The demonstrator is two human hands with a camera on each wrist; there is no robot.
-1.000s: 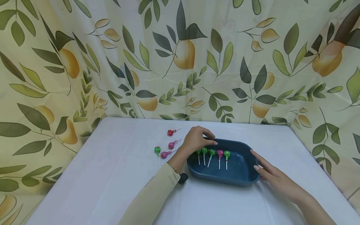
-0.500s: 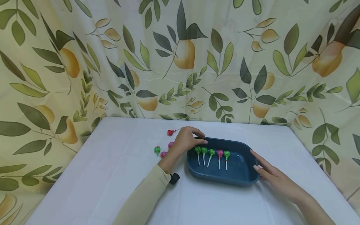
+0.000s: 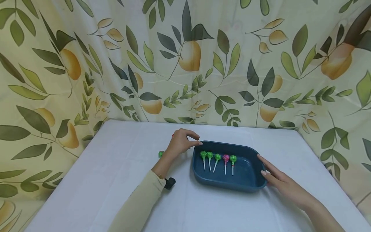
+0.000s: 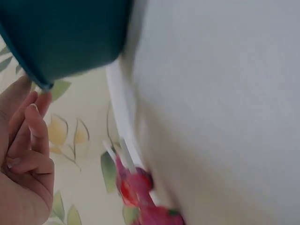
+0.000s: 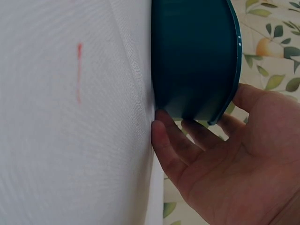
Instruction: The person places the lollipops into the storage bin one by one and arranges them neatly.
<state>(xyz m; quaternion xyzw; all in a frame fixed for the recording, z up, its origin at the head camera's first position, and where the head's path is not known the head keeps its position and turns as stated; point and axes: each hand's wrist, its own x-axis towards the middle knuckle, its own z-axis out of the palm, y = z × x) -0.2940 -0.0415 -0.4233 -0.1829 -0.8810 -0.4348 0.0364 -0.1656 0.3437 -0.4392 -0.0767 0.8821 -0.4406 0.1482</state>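
Five pops [image 3: 217,157] lie in the tray [image 3: 226,185] just beside the left hand [image 3: 180,141], fingers apart, holding nothing. By that hand, loose pops [image 4: 138,183] could roll if bumped. The right hand [image 5: 234,154] holds the tray; slipping might shift it.

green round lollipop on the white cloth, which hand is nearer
Left. The left hand is just right of the lollipop; the right hand, farther off, grips the right end of the rounded blue tray.
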